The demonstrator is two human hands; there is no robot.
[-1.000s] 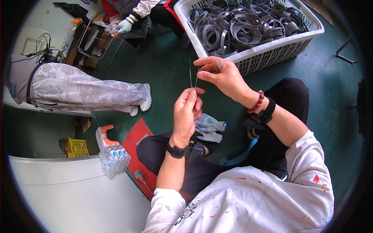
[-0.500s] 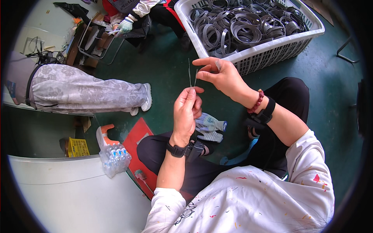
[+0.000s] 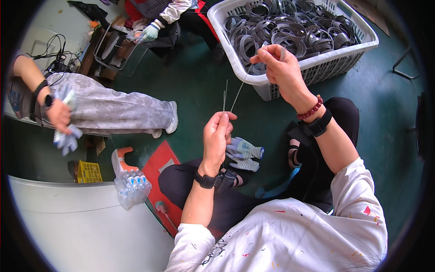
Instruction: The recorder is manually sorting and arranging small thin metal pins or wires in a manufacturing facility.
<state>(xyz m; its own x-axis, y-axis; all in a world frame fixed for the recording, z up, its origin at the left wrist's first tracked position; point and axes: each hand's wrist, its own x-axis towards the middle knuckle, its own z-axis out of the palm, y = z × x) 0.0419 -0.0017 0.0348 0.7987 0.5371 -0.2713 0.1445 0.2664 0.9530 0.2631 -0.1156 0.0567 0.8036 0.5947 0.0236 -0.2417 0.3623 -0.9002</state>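
Observation:
My left hand (image 3: 217, 131) is closed in a pinch around several thin, stiff wires (image 3: 225, 97), whose ends stick up above the thumb. One strand slants up and right from there to my right hand (image 3: 285, 70), which pinches its far end in front of the white crate's corner. Something small and pale shows between the right fingers, too small to name. Below and right of my left hand, a pair of grey and white striped work gloves (image 3: 244, 152) lies on the floor, touched by neither hand.
The white plastic crate (image 3: 265, 80) holds many coiled dark strips (image 3: 290, 34). At left stands a person in patterned trousers (image 3: 122, 102), gloves in hand; another gloved person (image 3: 149, 34) works at the back. Wrapped bottles (image 3: 133, 188), a red board (image 3: 161, 156) and a yellow basket (image 3: 89, 172) are at lower left.
My right hand has moved up and right, away from the left, drawing one wire out at a slant. The left hand has dropped slightly. At left, a person's arm with gloves has come into view.

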